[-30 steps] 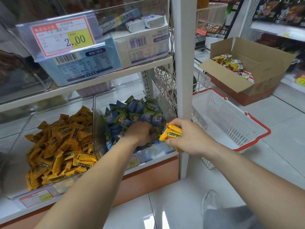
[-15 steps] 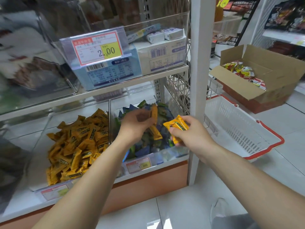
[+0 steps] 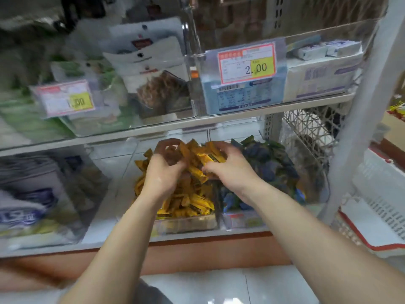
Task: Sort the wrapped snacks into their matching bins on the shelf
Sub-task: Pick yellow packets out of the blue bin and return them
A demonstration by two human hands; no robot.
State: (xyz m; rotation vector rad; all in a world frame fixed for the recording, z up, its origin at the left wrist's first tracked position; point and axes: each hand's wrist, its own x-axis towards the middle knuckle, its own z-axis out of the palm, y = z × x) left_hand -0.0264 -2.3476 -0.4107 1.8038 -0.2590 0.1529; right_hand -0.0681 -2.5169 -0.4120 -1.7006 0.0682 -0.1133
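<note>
The clear bin of yellow wrapped snacks [image 3: 190, 202] sits on the lower shelf, with the bin of blue and green wrapped snacks [image 3: 269, 163] just right of it. Both hands hover over the yellow pile. My right hand [image 3: 230, 170] pinches a few yellow snacks [image 3: 210, 157] between thumb and fingers. My left hand [image 3: 164, 167] has its fingers curled just above the pile, beside a yellow wrapper. Motion blur hides whether it holds anything.
The upper shelf carries clear bins with a 2.00 price tag [image 3: 247, 64] and boxed goods. A white post [image 3: 359, 119] stands at the right. Beyond it lies a white basket with a red rim [image 3: 377, 216]. White-and-blue packs [image 3: 28, 202] fill the lower left.
Both hands moved left from the blue bin to over the yellow bin, carrying yellow snacks. The view swung left, so the cardboard box is nearly out of frame.
</note>
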